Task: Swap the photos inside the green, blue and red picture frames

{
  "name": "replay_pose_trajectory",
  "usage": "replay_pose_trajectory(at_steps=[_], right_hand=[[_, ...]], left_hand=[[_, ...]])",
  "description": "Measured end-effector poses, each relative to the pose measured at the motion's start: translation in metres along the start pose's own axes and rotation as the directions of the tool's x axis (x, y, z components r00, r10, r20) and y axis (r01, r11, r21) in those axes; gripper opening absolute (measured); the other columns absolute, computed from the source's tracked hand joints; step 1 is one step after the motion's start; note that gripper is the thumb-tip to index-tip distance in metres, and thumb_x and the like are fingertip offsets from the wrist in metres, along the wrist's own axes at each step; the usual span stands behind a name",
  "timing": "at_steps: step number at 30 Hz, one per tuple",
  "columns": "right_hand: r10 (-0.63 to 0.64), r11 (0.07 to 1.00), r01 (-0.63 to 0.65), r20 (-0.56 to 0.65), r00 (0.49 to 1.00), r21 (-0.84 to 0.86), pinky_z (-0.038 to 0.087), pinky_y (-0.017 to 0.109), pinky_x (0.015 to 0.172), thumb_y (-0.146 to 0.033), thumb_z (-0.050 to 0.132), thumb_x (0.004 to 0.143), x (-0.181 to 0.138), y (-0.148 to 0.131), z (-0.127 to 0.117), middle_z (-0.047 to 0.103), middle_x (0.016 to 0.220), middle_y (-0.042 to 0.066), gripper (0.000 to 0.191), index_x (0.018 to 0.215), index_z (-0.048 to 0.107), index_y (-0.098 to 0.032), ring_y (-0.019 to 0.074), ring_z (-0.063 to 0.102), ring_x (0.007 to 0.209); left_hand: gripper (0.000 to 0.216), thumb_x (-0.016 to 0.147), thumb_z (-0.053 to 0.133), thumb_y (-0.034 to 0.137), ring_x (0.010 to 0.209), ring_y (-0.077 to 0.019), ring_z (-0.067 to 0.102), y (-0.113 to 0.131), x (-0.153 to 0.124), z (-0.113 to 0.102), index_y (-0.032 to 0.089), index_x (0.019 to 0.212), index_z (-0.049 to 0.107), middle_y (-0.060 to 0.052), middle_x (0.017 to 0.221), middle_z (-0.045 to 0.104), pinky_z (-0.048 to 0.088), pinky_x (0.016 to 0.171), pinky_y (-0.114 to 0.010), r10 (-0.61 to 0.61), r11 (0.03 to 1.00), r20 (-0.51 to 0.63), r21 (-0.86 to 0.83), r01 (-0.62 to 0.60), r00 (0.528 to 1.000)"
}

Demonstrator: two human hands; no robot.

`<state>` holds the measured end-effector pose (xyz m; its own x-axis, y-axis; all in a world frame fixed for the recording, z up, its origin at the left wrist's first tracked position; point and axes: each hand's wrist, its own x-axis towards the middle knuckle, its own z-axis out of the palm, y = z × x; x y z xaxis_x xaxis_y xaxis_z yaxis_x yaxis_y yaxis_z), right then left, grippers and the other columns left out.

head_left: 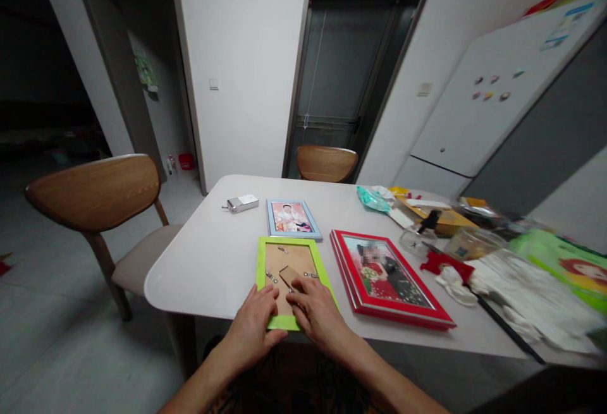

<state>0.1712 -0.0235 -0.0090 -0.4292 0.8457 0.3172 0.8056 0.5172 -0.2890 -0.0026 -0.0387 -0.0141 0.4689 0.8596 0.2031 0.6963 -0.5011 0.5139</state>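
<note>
A lime-green picture frame (289,247) lies face down near the front edge of the white table (208,262), its brown backing board and small metal clips showing. My left hand (253,325) rests on the frame's lower left corner, fingers together and flat on the backing. My right hand (318,310) lies on the lower right part, fingertips pressing near a clip and the brown stand flap. Neither hand holds anything.
A red frame (386,278) with a photo lies to the right and a small blue frame (293,219) behind. A silver device (241,203) sits further back. Clutter of papers, a jar and bags fills the right side. Wooden chairs (102,196) stand left and behind.
</note>
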Motion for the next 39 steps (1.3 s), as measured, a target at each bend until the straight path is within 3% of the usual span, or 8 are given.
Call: replay_pose_trajectory(at_steps=[8, 16, 20, 26, 31, 36, 39], right_hand=[[0.011, 0.999, -0.009, 0.028, 1.0, -0.046, 0.035, 0.034, 0.078, -0.013, 0.044, 0.073, 0.008, 0.001, -0.001, 0.05, 0.094, 0.009, 0.029, 0.1, 0.054, -0.019, 0.02, 0.042, 0.089], [0.062, 0.984, -0.043, -0.107, 0.992, 0.173, 0.037, 0.032, 0.08, -0.004, 0.045, 0.06, 0.009, 0.01, 0.004, 0.049, 0.094, 0.007, 0.04, 0.097, 0.052, -0.017, 0.0183, 0.043, 0.09], [0.09, 0.971, -0.053, -0.15, 0.985, 0.234, 0.039, 0.034, 0.082, -0.006, 0.047, 0.061, 0.008, 0.013, 0.009, 0.05, 0.093, 0.008, 0.037, 0.096, 0.053, -0.016, 0.019, 0.045, 0.09], [0.102, 0.956, -0.048, -0.175, 0.979, 0.288, 0.04, 0.034, 0.081, -0.004, 0.046, 0.059, 0.009, 0.014, 0.009, 0.05, 0.093, 0.007, 0.039, 0.095, 0.053, -0.018, 0.0182, 0.047, 0.09], [0.065, 0.968, -0.03, -0.134, 0.989, 0.25, 0.038, 0.035, 0.084, -0.002, 0.045, 0.057, 0.011, 0.009, -0.003, 0.047, 0.097, 0.007, 0.042, 0.095, 0.053, -0.018, 0.0188, 0.044, 0.094], [0.065, 0.984, -0.045, -0.111, 0.992, 0.173, 0.037, 0.035, 0.085, -0.001, 0.045, 0.057, 0.011, 0.008, -0.005, 0.045, 0.102, 0.008, 0.045, 0.097, 0.052, -0.019, 0.0197, 0.042, 0.097], [0.086, 0.981, -0.068, -0.093, 0.992, 0.184, 0.037, 0.034, 0.086, -0.003, 0.045, 0.059, 0.011, 0.01, -0.005, 0.043, 0.105, 0.008, 0.043, 0.098, 0.051, -0.019, 0.0189, 0.042, 0.099]], left_hand=[[0.025, 0.061, 0.063, 0.021, 0.118, -0.022, 0.035, 0.004, 0.001, -0.005, 0.018, 0.081, 0.049, -0.011, 0.121, 0.048, 0.019, 0.102, -0.044, -0.019, 1.0, 0.029, 0.007, 0.019, 0.999], [0.026, 0.058, 0.065, 0.021, 0.115, -0.023, 0.037, 0.015, 0.005, -0.012, 0.019, 0.078, 0.049, -0.009, 0.121, 0.047, 0.019, 0.099, -0.044, -0.058, 0.998, 0.034, 0.004, 0.058, 0.998], [0.024, 0.056, 0.064, 0.022, 0.103, -0.0228, 0.045, 0.022, 0.017, -0.006, 0.019, 0.074, 0.049, -0.005, 0.108, 0.053, 0.02, 0.096, -0.045, -0.072, 0.997, -0.028, -0.015, 0.071, 0.997], [0.017, 0.062, 0.056, 0.02, 0.084, -0.0188, 0.049, 0.026, 0.028, 0.001, 0.021, 0.077, 0.049, 0.001, 0.083, 0.056, 0.032, 0.083, -0.037, -0.103, 0.994, -0.117, -0.05, 0.097, 0.988], [0.022, 0.061, 0.056, 0.018, 0.088, -0.0188, 0.049, 0.024, 0.027, 0.002, 0.021, 0.082, 0.05, 0.0, 0.089, 0.057, 0.027, 0.09, -0.039, -0.103, 0.993, -0.137, -0.073, 0.094, 0.985], [0.027, 0.061, 0.059, 0.019, 0.102, -0.0208, 0.044, 0.021, 0.024, 0.004, 0.022, 0.086, 0.051, -0.003, 0.108, 0.053, 0.018, 0.096, -0.043, -0.083, 0.995, -0.096, -0.062, 0.078, 0.992], [0.029, 0.062, 0.059, 0.018, 0.103, -0.0202, 0.044, 0.019, 0.023, 0.003, 0.023, 0.09, 0.052, -0.002, 0.109, 0.053, 0.018, 0.097, -0.043, -0.078, 0.995, -0.066, -0.067, 0.074, 0.995]])
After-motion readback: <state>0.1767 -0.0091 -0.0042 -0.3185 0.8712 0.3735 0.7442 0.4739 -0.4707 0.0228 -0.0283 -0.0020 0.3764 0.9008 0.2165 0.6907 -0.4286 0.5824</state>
